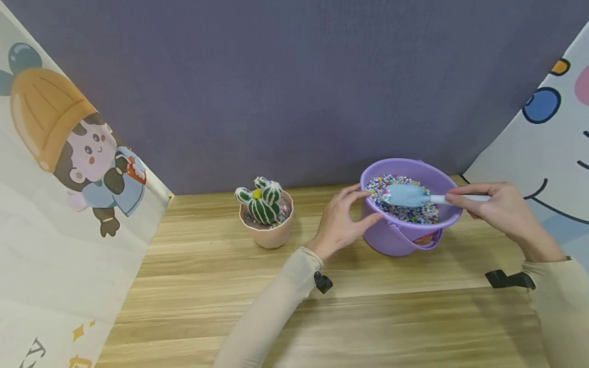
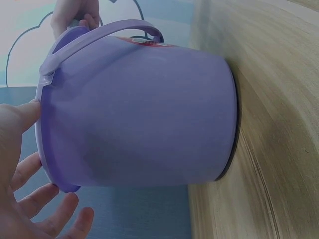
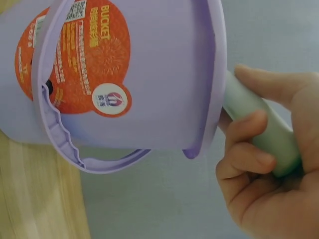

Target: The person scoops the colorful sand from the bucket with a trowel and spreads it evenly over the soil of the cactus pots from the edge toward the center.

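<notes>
A purple bucket (image 1: 388, 240) with small multicoloured pebbles (image 1: 391, 183) inside stands at the right of the table. My left hand (image 1: 338, 222) touches the left side of its rim. In the left wrist view the thumb (image 2: 30, 114) and index finger rest against the rim, while the other fingers are spread out. At the bucket's right edge, my right hand (image 1: 503, 212) grips the handle of a light blue toy shovel (image 1: 407, 196). The shovel's blade lies over the pebbles within the bucket. In the right wrist view, fingers curl round the pale handle (image 3: 264, 129).
Left of the bucket stands a pink pot (image 1: 271, 237) holding a green knitted cactus (image 1: 263, 209) with a yellow flower, among coloured pebbles. The bucket's handle (image 1: 425, 247) hangs down in front. A dark blue panel (image 1: 294, 92) rises behind the wooden table (image 1: 207, 296); printed panels flank it.
</notes>
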A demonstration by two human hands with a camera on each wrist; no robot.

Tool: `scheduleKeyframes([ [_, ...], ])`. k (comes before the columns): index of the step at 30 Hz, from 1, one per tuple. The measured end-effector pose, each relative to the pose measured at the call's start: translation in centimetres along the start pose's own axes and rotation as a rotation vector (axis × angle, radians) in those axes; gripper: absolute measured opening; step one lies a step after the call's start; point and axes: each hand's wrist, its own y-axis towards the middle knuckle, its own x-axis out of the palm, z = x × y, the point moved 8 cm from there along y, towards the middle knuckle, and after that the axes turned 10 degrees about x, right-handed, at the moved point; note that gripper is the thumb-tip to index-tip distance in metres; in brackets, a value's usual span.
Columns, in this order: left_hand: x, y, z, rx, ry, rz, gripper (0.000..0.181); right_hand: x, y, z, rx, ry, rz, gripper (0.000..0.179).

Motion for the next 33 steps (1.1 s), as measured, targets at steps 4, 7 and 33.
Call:
scheduleKeyframes([
  [4, 0.0, 0.0, 0.0, -0.003, -0.008, 0.001, 0.061, 0.2, 0.0, -0.8, -0.024, -0.095, 0.007, 0.053],
  [7, 0.0, 0.0, -0.1, -0.005, -0.016, 0.007, 0.061, 0.9, 0.1, -2.0, -0.075, -0.149, 0.008, 0.053],
  [33, 0.0, -0.1, 0.0, 0.002, -0.007, 0.008, 0.061, -0.1, -0.1, 0.4, 0.011, 0.090, -0.006, 0.015],
])
